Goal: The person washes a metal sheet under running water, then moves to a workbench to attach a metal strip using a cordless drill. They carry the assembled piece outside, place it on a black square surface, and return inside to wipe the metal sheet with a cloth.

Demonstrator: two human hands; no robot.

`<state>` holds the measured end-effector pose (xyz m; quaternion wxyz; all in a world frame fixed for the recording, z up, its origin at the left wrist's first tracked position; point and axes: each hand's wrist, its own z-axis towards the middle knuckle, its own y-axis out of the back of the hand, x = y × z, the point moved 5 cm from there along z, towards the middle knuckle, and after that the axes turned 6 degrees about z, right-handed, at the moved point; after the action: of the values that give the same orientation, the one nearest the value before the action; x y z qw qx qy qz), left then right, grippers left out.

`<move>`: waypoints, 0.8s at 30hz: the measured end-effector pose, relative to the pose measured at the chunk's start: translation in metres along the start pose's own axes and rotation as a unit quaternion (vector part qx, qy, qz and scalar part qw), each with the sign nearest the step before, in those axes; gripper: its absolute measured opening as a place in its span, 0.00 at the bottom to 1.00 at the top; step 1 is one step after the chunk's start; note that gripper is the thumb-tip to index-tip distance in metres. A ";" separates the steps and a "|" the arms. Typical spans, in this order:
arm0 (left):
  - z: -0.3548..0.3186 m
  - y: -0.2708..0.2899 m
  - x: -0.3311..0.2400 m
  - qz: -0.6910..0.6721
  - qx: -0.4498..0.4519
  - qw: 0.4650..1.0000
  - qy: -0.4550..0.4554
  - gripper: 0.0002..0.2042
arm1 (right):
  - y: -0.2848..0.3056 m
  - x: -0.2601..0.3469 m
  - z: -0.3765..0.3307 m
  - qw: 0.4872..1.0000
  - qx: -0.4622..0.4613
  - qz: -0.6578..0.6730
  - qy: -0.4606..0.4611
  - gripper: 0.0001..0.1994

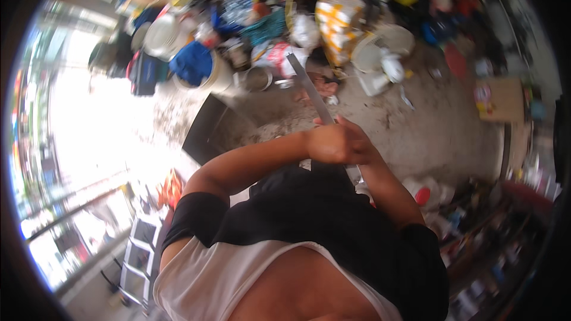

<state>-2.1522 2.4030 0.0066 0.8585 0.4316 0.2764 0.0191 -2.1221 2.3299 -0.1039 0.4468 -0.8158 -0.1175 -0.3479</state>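
Observation:
In front of my body is a long, narrow grey metal strip (313,92), slanting away to the upper left, with a short piece showing below my hands. My left hand (331,144) reaches across from the left, its fingers closed around the strip. My right hand (355,135) is against the left one, also closed at the strip; some of its fingers are hidden behind the left hand. The picture is blurred, so the exact grip of each finger does not show.
A dark open panel or box (205,128) stands on the floor ahead to the left. Behind it are a pale bucket with a blue cloth (191,63), a metal pot (259,78) and a yellow-and-white bag (339,21). A cardboard box (499,100) is at right, a stepladder (138,255) at lower left.

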 end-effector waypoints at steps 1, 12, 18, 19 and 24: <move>0.028 -0.009 -0.004 -0.011 0.007 1.000 -0.025 0.17 | 0.018 0.000 -0.018 0.999 -0.018 0.006 0.037 0.20; 0.321 -0.217 -0.026 0.033 0.122 0.986 -0.109 0.21 | 0.280 0.072 -0.330 0.904 -0.216 0.213 0.302 0.15; 0.414 -0.299 0.028 -0.290 0.188 0.912 0.220 0.21 | 0.346 0.151 -0.478 0.774 -0.532 0.167 0.299 0.11; 0.426 -0.316 0.036 -0.374 0.216 0.856 0.283 0.21 | 0.358 0.160 -0.486 0.768 -0.538 0.165 0.307 0.10; 0.503 -0.373 0.061 -0.407 0.329 0.780 0.342 0.24 | 0.432 0.205 -0.491 0.729 -0.578 0.155 0.333 0.09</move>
<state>-1.9305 1.8184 -0.0633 0.4410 0.5005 0.6914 -0.2775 -1.9819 1.6599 -0.0695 -0.0524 -0.7552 0.3908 -0.5236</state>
